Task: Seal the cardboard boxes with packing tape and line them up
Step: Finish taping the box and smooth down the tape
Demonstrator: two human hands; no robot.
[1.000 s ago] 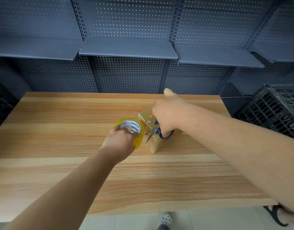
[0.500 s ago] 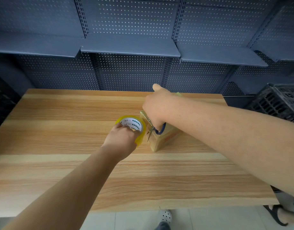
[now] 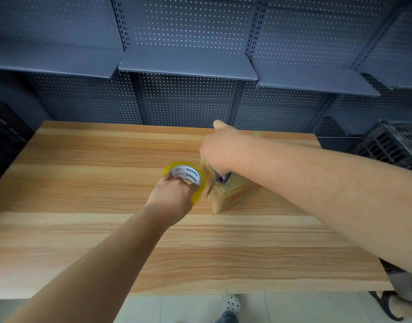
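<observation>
Black plastic crate [image 3: 3, 138] at the far left edge, beside a pale wood-grain table [image 3: 84, 183] that fills the middle of the room, with dark grey pegboard shelving [image 3: 188, 68] behind it. Left of the table's centre, a person's left hand [image 3: 171, 198] grips a roll of yellowish packing tape [image 3: 188, 174], fingers curled over its near rim, the white label of its core facing up. Just right of the roll, nearly touching it, a small cardboard box [image 3: 235, 197] stands on the table with red print along its side and a shiny film on its left face. The right hand [image 3: 220, 150] hovers over the box's top, fingers closed through the blue handles of a pair of scissors [image 3: 217, 181], thumb sticking up; the blades point down at the box's left face, and whether they are parted cannot be told. At the far right, a dark grey slatted crate [image 3: 391, 143] sits beyond the table's corner. Below the near edge, a white perforated clog [image 3: 231, 304] shows on the tiled floor.
</observation>
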